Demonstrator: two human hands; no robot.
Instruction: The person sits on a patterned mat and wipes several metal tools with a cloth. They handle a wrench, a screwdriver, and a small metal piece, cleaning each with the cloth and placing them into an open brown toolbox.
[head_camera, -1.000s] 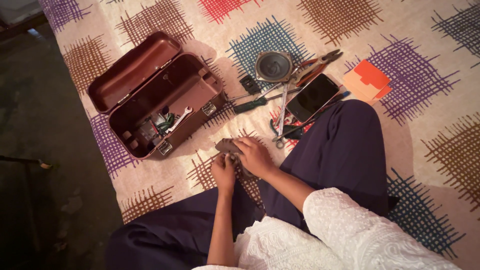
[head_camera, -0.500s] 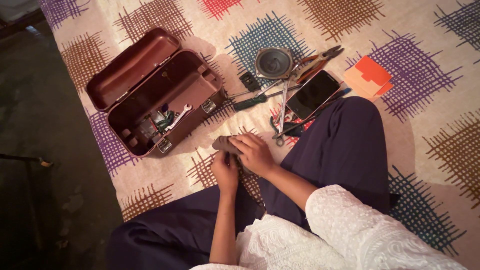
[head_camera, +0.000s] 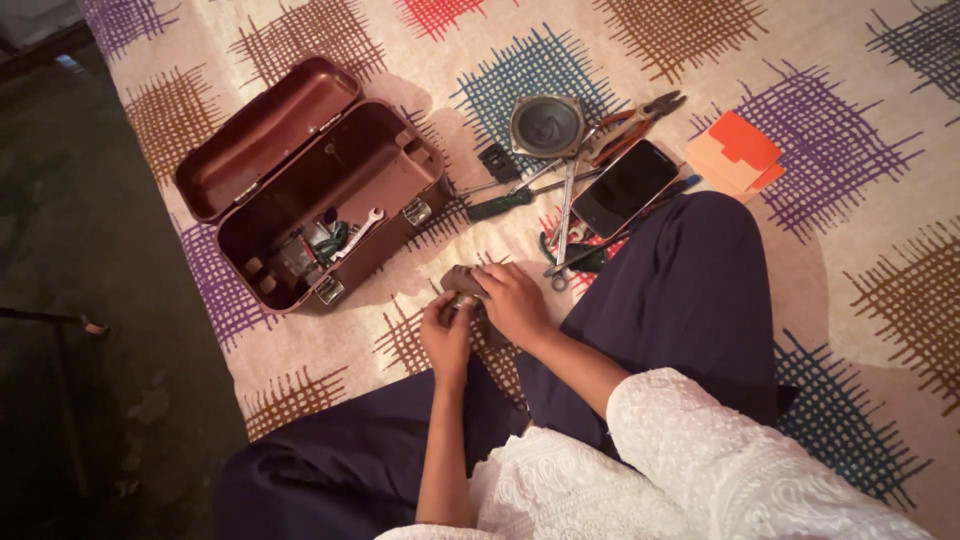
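Left hand, right hand both closed on small brown-grey object; object now bunched tighter than before.

Glossy brown toolbox with shiny metal latches; bright metal spanner inside; soft dull cloth in the hands; matt woven bedsheet; glossy glass phone; matt orange paper
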